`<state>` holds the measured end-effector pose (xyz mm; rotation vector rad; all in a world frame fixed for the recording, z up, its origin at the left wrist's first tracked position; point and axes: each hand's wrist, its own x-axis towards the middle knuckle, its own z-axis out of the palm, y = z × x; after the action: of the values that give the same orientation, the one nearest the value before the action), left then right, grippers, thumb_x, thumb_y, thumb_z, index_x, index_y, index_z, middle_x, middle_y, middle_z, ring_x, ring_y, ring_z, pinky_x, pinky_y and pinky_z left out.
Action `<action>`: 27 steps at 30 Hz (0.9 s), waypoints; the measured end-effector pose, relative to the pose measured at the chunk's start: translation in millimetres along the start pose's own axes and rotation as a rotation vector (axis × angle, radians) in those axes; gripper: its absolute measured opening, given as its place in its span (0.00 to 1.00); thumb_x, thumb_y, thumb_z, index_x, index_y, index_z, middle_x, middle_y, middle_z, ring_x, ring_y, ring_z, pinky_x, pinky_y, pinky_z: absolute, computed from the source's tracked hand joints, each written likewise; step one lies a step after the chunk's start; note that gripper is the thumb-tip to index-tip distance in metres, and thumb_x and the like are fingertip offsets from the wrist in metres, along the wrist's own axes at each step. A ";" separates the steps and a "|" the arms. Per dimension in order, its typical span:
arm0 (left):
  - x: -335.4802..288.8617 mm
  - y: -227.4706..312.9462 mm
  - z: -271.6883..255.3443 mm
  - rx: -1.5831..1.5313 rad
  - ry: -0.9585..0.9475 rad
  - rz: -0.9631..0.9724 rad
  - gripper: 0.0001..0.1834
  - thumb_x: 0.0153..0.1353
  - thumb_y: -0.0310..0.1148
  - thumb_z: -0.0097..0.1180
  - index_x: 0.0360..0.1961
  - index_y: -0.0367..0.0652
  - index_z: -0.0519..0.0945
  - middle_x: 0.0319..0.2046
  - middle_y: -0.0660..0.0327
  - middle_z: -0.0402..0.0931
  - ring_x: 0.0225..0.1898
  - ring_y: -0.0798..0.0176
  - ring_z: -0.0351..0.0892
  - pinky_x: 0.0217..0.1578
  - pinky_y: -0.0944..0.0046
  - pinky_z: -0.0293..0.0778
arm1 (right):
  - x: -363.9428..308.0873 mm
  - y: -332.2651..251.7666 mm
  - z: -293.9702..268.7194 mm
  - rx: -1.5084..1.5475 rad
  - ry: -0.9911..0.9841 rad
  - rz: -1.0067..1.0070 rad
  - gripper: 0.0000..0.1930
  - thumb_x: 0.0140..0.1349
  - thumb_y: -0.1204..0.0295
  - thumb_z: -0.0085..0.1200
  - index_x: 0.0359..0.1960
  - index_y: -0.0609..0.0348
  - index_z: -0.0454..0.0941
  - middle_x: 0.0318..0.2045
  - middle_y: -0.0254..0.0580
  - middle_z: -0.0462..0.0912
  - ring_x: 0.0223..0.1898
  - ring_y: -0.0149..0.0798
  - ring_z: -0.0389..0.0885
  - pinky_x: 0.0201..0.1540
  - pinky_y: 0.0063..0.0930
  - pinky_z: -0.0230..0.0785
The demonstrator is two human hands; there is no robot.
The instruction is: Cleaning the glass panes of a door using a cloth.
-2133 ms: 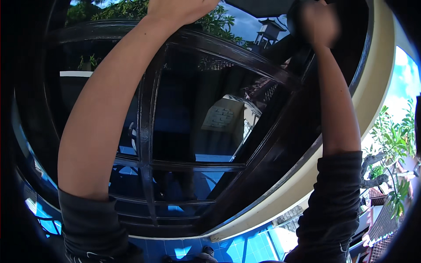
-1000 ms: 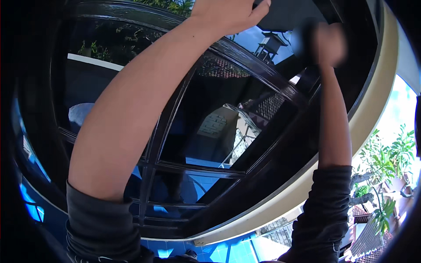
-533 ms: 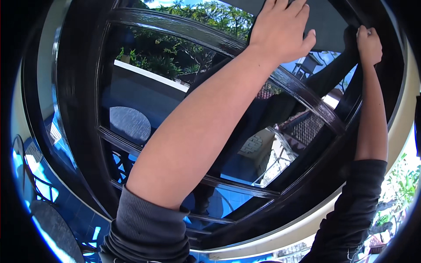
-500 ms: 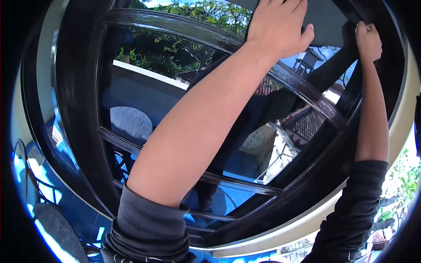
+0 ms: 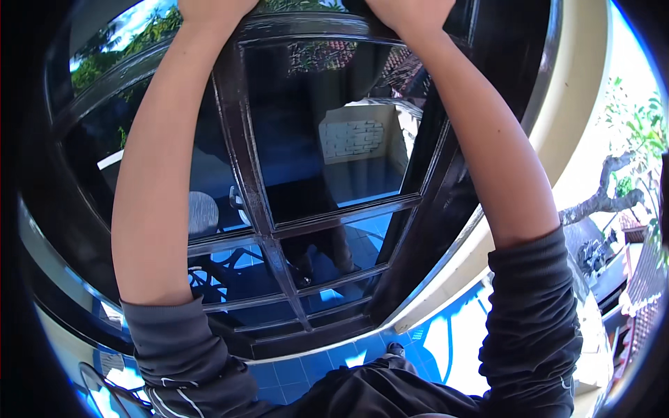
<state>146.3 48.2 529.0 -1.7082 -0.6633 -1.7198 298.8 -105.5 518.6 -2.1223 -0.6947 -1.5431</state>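
A large dark-framed glass door or window [image 5: 258,188] with several panes stands in front of me. Both my arms reach up along it. My left hand [image 5: 217,8] is cut off by the top edge, close to the upper panes; its fingers are out of sight. Only the wrist and back part of my right hand [image 5: 417,15] show, near the upper right part of the frame, with the fingers hidden too. Whether either hand holds something cannot be seen. On the middle upright is a small metal handle [image 5: 237,197].
Blue floor tiles [image 5: 286,373] lie below, with my foot [image 5: 396,348] near the frame's base. A cream wall edge [image 5: 571,90] borders the right side, with a tree branch [image 5: 606,198] beyond. A dark curved chair [image 5: 104,390] stands at lower left. The panes mirror plants, a round table and walls.
My view has turned so the frame sits straighter. My left arm has gone from slanting across the glass to the left side; my right hand has moved up and inward from the right edge.
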 end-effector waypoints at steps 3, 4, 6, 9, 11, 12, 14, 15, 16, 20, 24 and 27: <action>11.5 9.0 -13.6 0.112 -0.485 -0.117 0.21 0.73 0.38 0.51 0.61 0.40 0.82 0.68 0.60 0.76 0.72 0.42 0.67 0.74 0.40 0.56 | 18.0 18.7 -2.6 0.085 0.152 0.073 0.08 0.55 0.66 0.54 0.26 0.57 0.73 0.27 0.47 0.78 0.28 0.59 0.76 0.34 0.46 0.70; 14.0 12.2 -20.0 0.156 -0.640 -0.167 0.21 0.73 0.37 0.51 0.61 0.40 0.82 0.68 0.61 0.76 0.72 0.42 0.67 0.74 0.40 0.56 | 27.5 21.4 -5.7 0.118 0.214 0.081 0.08 0.55 0.66 0.54 0.27 0.57 0.73 0.27 0.48 0.79 0.29 0.60 0.76 0.34 0.47 0.70; 16.2 11.7 -23.8 0.144 -0.624 -0.172 0.21 0.73 0.37 0.51 0.61 0.40 0.82 0.67 0.60 0.76 0.71 0.42 0.67 0.74 0.40 0.56 | 50.4 16.2 -1.6 0.206 0.322 0.080 0.09 0.56 0.65 0.53 0.27 0.58 0.75 0.29 0.49 0.80 0.31 0.61 0.78 0.36 0.48 0.71; 13.0 11.0 -22.9 0.088 -0.630 -0.195 0.20 0.72 0.36 0.53 0.60 0.40 0.82 0.67 0.59 0.77 0.71 0.42 0.68 0.74 0.40 0.57 | 87.0 1.2 4.5 0.314 0.473 0.036 0.11 0.58 0.63 0.52 0.28 0.58 0.76 0.30 0.51 0.83 0.33 0.63 0.79 0.38 0.49 0.72; 11.8 11.3 -23.8 -0.016 -0.654 -0.230 0.20 0.72 0.36 0.53 0.60 0.39 0.81 0.66 0.59 0.77 0.71 0.42 0.68 0.74 0.40 0.57 | 111.7 -8.5 5.4 0.367 0.567 -0.023 0.12 0.58 0.62 0.51 0.29 0.59 0.78 0.31 0.53 0.84 0.34 0.64 0.81 0.39 0.50 0.73; 12.6 9.3 -28.6 -0.089 -0.681 -0.247 0.20 0.72 0.36 0.53 0.60 0.39 0.81 0.66 0.59 0.77 0.70 0.42 0.68 0.74 0.41 0.57 | 123.7 -16.7 2.3 0.401 0.613 -0.063 0.13 0.59 0.62 0.51 0.29 0.59 0.78 0.32 0.53 0.85 0.35 0.65 0.81 0.40 0.51 0.74; 4.7 -0.2 -39.1 -0.229 -0.710 -0.304 0.20 0.71 0.36 0.53 0.60 0.38 0.81 0.65 0.58 0.77 0.70 0.42 0.68 0.73 0.41 0.57 | 138.4 -50.2 -9.8 0.494 0.708 -0.171 0.14 0.60 0.61 0.50 0.30 0.60 0.79 0.33 0.55 0.87 0.37 0.66 0.82 0.41 0.52 0.75; -2.2 -8.6 -42.4 -0.301 -0.697 -0.332 0.21 0.71 0.36 0.54 0.60 0.38 0.80 0.64 0.57 0.78 0.69 0.42 0.69 0.73 0.41 0.58 | 137.9 -67.2 -15.1 0.510 0.648 -0.153 0.16 0.60 0.59 0.49 0.31 0.60 0.80 0.35 0.55 0.87 0.39 0.67 0.83 0.43 0.52 0.75; -5.3 -12.9 -44.4 -0.376 -0.677 -0.352 0.21 0.71 0.37 0.54 0.60 0.37 0.79 0.64 0.57 0.78 0.69 0.42 0.69 0.73 0.41 0.58 | 141.9 -73.1 -22.4 0.517 0.593 -0.131 0.17 0.61 0.58 0.48 0.32 0.60 0.81 0.36 0.55 0.88 0.41 0.67 0.84 0.46 0.52 0.76; 15.2 6.8 -48.6 -0.696 -0.402 -0.172 0.21 0.70 0.38 0.53 0.60 0.39 0.79 0.65 0.58 0.76 0.69 0.44 0.68 0.73 0.43 0.58 | 309.4 23.6 -26.4 0.349 0.913 -0.003 0.19 0.62 0.56 0.47 0.33 0.59 0.81 0.37 0.55 0.88 0.42 0.68 0.83 0.47 0.53 0.75; -3.8 -9.1 -33.3 -0.704 -0.556 -0.279 0.21 0.70 0.38 0.53 0.59 0.39 0.79 0.64 0.58 0.77 0.69 0.44 0.69 0.73 0.43 0.58 | 181.3 -63.2 -33.8 0.484 0.641 -0.100 0.18 0.62 0.56 0.47 0.32 0.58 0.80 0.36 0.55 0.88 0.42 0.68 0.83 0.46 0.53 0.75; -1.4 0.7 -49.2 -0.678 -0.651 -0.293 0.22 0.70 0.38 0.53 0.60 0.38 0.78 0.65 0.58 0.76 0.69 0.44 0.69 0.73 0.43 0.59 | 157.0 -46.6 -30.3 0.465 0.639 -0.100 0.17 0.61 0.57 0.48 0.32 0.59 0.79 0.35 0.55 0.87 0.40 0.67 0.83 0.45 0.52 0.75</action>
<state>112.9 12.1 525.7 -2.8311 -0.6657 -1.6783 287.9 -64.1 679.5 -1.1823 -0.8213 -1.7637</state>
